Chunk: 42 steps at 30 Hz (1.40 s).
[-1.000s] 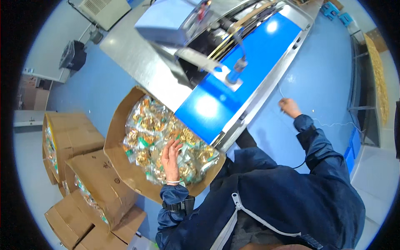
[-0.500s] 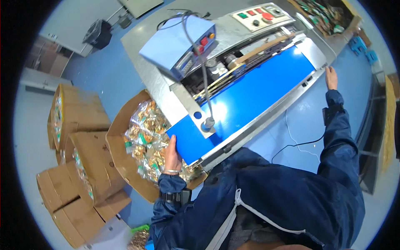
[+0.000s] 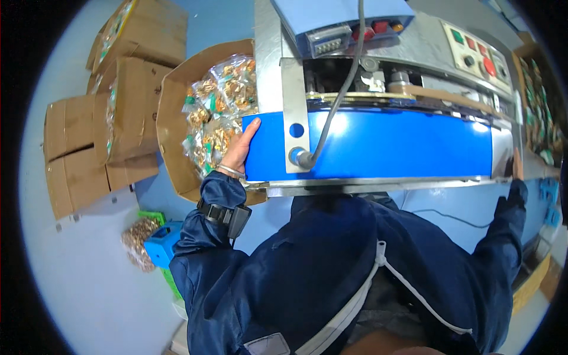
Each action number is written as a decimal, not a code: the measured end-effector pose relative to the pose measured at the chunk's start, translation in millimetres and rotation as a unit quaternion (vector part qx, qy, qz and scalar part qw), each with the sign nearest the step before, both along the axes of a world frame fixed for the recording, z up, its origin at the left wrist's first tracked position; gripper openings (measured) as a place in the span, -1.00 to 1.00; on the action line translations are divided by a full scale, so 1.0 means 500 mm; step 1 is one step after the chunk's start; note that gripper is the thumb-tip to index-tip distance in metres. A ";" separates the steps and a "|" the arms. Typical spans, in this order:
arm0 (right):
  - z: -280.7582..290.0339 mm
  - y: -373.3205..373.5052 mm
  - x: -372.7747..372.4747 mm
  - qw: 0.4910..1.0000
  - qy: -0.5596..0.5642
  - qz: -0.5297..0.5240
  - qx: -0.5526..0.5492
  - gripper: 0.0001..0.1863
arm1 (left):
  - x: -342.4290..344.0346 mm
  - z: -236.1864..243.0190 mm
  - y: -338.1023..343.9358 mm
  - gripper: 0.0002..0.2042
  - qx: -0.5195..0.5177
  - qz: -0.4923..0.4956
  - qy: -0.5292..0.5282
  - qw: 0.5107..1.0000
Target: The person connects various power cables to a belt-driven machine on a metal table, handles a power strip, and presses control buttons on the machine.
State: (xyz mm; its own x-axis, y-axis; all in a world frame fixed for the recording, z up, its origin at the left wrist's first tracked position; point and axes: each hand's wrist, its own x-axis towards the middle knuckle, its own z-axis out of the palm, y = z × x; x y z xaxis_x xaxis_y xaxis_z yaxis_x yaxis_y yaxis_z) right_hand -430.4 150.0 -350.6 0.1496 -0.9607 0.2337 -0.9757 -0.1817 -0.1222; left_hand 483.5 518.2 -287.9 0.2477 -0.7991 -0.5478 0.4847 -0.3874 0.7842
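Conveyor belt point(image 3: 402, 145) lay before torso point(image 3: 319, 254), left end beside open carton point(image 3: 170, 118). Left hand point(image 3: 238, 149) touched belt's left end, right hand point(image 3: 518, 165) near metal end plate point(image 3: 502, 151); grip of either unclear. Belt looked slippery; frame point(image 3: 378, 189) probably heavy, stiff, best held at ends.

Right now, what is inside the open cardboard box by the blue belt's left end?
Clear bags with golden-brown contents; these and the left hand hide whatever lies beneath.
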 end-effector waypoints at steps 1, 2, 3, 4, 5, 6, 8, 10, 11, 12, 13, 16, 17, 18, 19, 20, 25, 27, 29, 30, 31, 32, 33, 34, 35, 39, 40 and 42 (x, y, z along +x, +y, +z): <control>-0.020 0.016 0.005 0.998 -0.042 -0.038 0.013 -0.55 | -0.018 0.023 -0.016 -0.45 0.022 0.003 -0.038 0.999; -0.042 0.043 -0.007 0.995 -0.071 -0.063 0.023 -0.55 | -0.030 0.030 -0.024 -0.44 0.044 0.001 -0.067 0.997; -0.038 0.017 0.027 0.995 -0.082 -0.060 0.026 -0.55 | -0.030 0.031 -0.012 -0.42 0.056 0.017 -0.089 0.994; -0.034 -0.004 0.063 0.994 -0.091 -0.057 0.033 -0.56 | -0.036 0.034 -0.001 -0.43 0.040 0.044 -0.076 0.995; -0.012 0.003 0.074 0.993 -0.095 -0.063 0.029 -0.56 | -0.035 0.034 0.003 -0.44 0.045 0.044 -0.075 0.995; 0.001 0.011 0.068 0.992 -0.101 -0.068 0.030 -0.56 | -0.039 0.032 -0.001 -0.45 0.052 0.041 -0.075 0.995; 0.009 0.031 0.072 0.991 -0.110 -0.075 0.029 -0.56 | -0.044 0.036 -0.008 -0.46 0.030 0.029 -0.058 0.997; 0.035 0.022 0.093 0.991 -0.109 -0.071 0.029 -0.57 | -0.045 0.035 -0.008 -0.47 0.037 0.048 -0.058 0.996; 0.034 0.021 0.102 0.991 -0.114 -0.067 0.032 -0.57 | -0.041 0.032 -0.007 -0.47 0.039 0.056 -0.056 0.996; 0.023 0.032 0.096 0.989 -0.119 -0.074 0.037 -0.57 | -0.043 0.030 -0.017 -0.49 0.047 0.043 -0.083 0.995; 0.025 0.030 0.109 0.989 -0.124 -0.070 0.040 -0.57 | -0.043 0.030 -0.013 -0.51 0.056 0.037 -0.105 0.992; 0.037 0.025 0.127 0.988 -0.137 -0.061 0.046 -0.57 | -0.048 0.060 -0.003 -0.51 0.052 0.078 -0.085 0.992; 0.045 0.026 0.127 0.988 -0.141 -0.053 0.044 -0.57 | -0.046 0.064 0.002 -0.53 0.051 0.071 -0.090 0.992; 0.057 0.029 0.129 0.989 -0.139 -0.042 0.041 -0.57 | -0.043 0.066 0.007 -0.53 0.049 0.069 -0.085 0.993; 0.071 0.030 0.133 0.990 -0.138 -0.023 0.034 -0.57 | -0.040 0.064 0.014 -0.54 0.038 0.075 -0.078 0.993; 0.087 0.034 0.137 0.990 -0.138 -0.005 0.026 -0.57 | -0.036 0.060 0.021 -0.55 0.025 0.081 -0.070 0.994; 0.128 0.100 0.336 0.910 -0.334 -0.225 0.096 -0.25 | -0.027 0.067 0.047 -0.52 0.048 0.109 -0.103 0.988; 0.138 0.120 0.330 0.900 -0.356 -0.237 0.091 -0.22 | -0.023 0.065 0.040 -0.52 0.045 0.094 -0.113 0.988; 0.138 0.122 0.307 0.893 -0.350 -0.256 0.121 -0.27 | -0.019 0.074 0.037 -0.50 0.040 0.085 -0.122 0.988; 0.139 0.115 0.309 0.885 -0.344 -0.272 0.155 -0.31 | -0.021 0.083 0.033 -0.50 0.038 0.084 -0.118 0.989; 0.136 0.111 0.306 0.884 -0.345 -0.272 0.158 -0.31 | -0.020 0.092 0.034 -0.49 0.038 0.073 -0.121 0.989; 0.132 0.101 0.307 0.909 -0.316 -0.235 0.134 -0.28 | -0.002 0.059 0.038 -0.50 0.028 0.079 -0.148 0.985; 0.122 0.101 0.290 0.929 -0.288 -0.206 0.107 -0.24 | -0.010 0.066 0.032 -0.50 0.021 0.079 -0.135 0.988; 0.115 0.094 0.216 0.967 -0.186 -0.149 0.091 -0.24 | -0.019 0.073 0.014 -0.50 0.003 0.067 -0.117 0.991; 0.097 0.076 0.213 0.959 -0.205 -0.182 0.071 -0.26 | -0.011 0.060 0.018 -0.50 0.004 0.069 -0.153 0.986; 0.087 0.063 0.179 0.999 -0.003 -0.034 0.026 -0.44 | -0.011 0.064 0.013 -0.49 0.016 0.051 -0.170 0.984; 0.099 0.056 0.205 0.963 -0.205 -0.143 0.100 -0.30 | -0.001 0.054 0.022 -0.49 -0.003 0.046 -0.181 0.982; 0.111 0.089 0.250 0.921 -0.315 -0.194 0.121 -0.21 | -0.032 0.085 0.026 -0.47 -0.019 0.039 -0.171 0.984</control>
